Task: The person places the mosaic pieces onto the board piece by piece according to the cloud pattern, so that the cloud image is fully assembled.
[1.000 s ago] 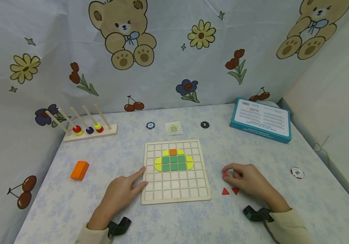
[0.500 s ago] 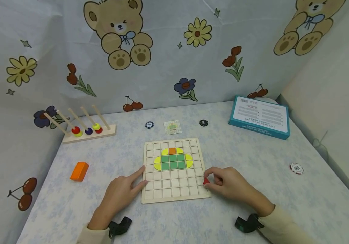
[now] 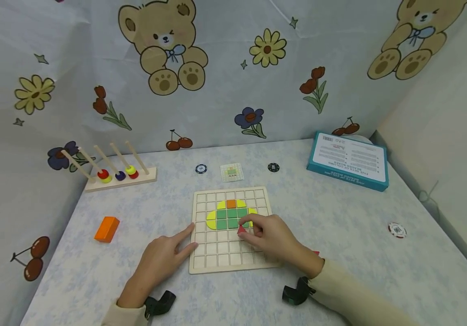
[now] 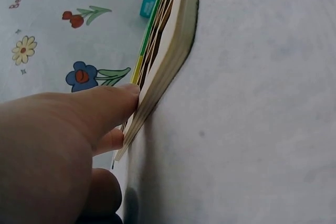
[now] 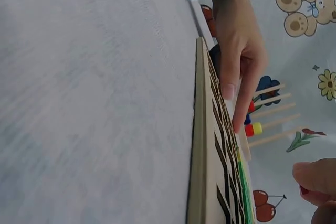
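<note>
A square wooden grid board [image 3: 213, 260] lies at the middle of the table, with green, yellow and orange pieces set in its upper cells. My left hand [image 3: 157, 260] rests at the board's left edge, index finger and thumb extended and touching the rim; the left wrist view shows the thumb against the board's side. Over the board, just below the green pieces [image 3: 222, 223], my right hand [image 3: 276, 237] pinches a red triangle piece [image 3: 241, 229] between thumb and index finger. Another red triangle [image 3: 316, 252] shows partly from behind the right forearm.
Behind the board lie a pattern card [image 3: 232, 172], a blue chip [image 3: 201, 169] and a black chip [image 3: 273, 167]. A bead rack [image 3: 121, 180] and an orange block [image 3: 107, 229] stand left. A teal box [image 3: 349, 160] and red-white chip [image 3: 397, 230] are right.
My right hand has picked up a red triangle from the table right of the board and carried it left over the grid. My left hand has stayed at the board's edge.
</note>
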Tool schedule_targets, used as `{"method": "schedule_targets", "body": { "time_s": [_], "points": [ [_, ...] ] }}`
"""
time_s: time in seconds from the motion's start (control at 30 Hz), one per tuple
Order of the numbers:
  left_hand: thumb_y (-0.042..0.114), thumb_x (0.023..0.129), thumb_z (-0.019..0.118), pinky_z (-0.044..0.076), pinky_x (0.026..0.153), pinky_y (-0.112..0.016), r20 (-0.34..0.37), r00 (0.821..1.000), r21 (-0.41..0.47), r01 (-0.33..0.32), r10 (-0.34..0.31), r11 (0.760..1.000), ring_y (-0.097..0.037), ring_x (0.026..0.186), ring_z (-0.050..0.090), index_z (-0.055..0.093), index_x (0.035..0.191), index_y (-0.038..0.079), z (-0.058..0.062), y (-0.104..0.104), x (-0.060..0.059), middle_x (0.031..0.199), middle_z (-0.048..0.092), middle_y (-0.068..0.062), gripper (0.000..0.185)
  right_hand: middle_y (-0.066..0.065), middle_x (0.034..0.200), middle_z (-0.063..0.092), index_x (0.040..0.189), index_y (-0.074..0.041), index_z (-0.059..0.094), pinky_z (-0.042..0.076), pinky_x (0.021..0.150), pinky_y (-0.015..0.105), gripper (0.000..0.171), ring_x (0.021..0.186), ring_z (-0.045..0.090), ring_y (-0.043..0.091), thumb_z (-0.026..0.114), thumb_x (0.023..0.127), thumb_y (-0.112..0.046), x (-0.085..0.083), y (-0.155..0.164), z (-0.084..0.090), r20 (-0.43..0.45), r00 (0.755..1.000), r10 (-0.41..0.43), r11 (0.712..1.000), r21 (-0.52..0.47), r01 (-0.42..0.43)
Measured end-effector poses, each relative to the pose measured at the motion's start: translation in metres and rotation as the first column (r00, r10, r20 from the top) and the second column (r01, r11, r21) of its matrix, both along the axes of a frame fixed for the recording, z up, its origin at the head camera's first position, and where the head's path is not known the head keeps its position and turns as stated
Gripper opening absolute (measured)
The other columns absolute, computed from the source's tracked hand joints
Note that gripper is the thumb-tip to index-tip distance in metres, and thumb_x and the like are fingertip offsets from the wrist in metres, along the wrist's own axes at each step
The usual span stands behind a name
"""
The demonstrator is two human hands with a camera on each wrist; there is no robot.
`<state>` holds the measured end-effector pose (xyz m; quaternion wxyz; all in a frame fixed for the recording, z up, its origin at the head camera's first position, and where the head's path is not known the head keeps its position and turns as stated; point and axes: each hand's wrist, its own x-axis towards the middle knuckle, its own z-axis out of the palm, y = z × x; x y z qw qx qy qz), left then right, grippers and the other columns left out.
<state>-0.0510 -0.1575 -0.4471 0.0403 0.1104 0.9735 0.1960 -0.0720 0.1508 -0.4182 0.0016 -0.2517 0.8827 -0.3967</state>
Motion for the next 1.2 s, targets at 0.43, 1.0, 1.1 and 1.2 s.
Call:
{"method": "schedule_targets", "body": {
  "time_s": [0.43,1.0,1.1,1.2],
  "points": [
    [0.052,0.096,0.068,0.025,0.049,-0.028,-0.002,1.000,-0.015,0.009,-0.009,1.000,-0.008,0.043,0.026,0.055,0.150,0.027,0.002,0.002,0.001,0.046,0.036,0.010,0.061,-0.015,0.051,0.036,0.106,-0.022,0.077,0.025,0.046,0.021,0.015,0.046,0.032,0.000,0.078,0.093,-0.031,-0.006,-0.041,-0.034,-0.028,1.000,-0.010,1.000,-0.010,0.009],
    [0.052,0.096,0.068,0.024,0.049,-0.028,0.014,1.000,-0.024,0.001,-0.001,1.000,-0.008,0.043,0.026,0.055,0.150,0.026,0.002,0.001,0.000,0.047,0.036,0.009,0.061,-0.019,0.052,0.038,0.105,-0.027,0.079,0.025,0.046,0.022,0.019,0.046,0.034,-0.002,0.080,0.090,-0.037,-0.006,-0.048,-0.038,-0.150,0.989,-0.012,0.992,0.124,0.031],
    [0.052,0.096,0.068,0.023,0.049,-0.028,0.005,1.000,-0.022,0.005,-0.005,1.000,-0.009,0.043,0.026,0.055,0.150,0.026,0.002,0.001,0.000,0.047,0.036,0.009,0.061,-0.018,0.052,0.038,0.105,-0.025,0.079,0.025,0.046,0.021,0.018,0.046,0.033,-0.002,0.081,0.090,-0.035,-0.006,-0.047,-0.037,-0.146,0.989,-0.011,0.992,0.119,0.029],
    [0.052,0.096,0.068,0.023,0.049,-0.028,-0.002,1.000,-0.023,0.003,-0.003,1.000,-0.009,0.043,0.025,0.055,0.150,0.026,0.002,0.001,0.000,0.046,0.036,0.009,0.061,-0.018,0.052,0.038,0.104,-0.024,0.079,0.025,0.047,0.021,0.017,0.047,0.033,-0.002,0.080,0.090,-0.033,-0.006,-0.046,-0.036,-0.132,0.991,-0.004,0.993,0.120,0.020]
  ]
}}
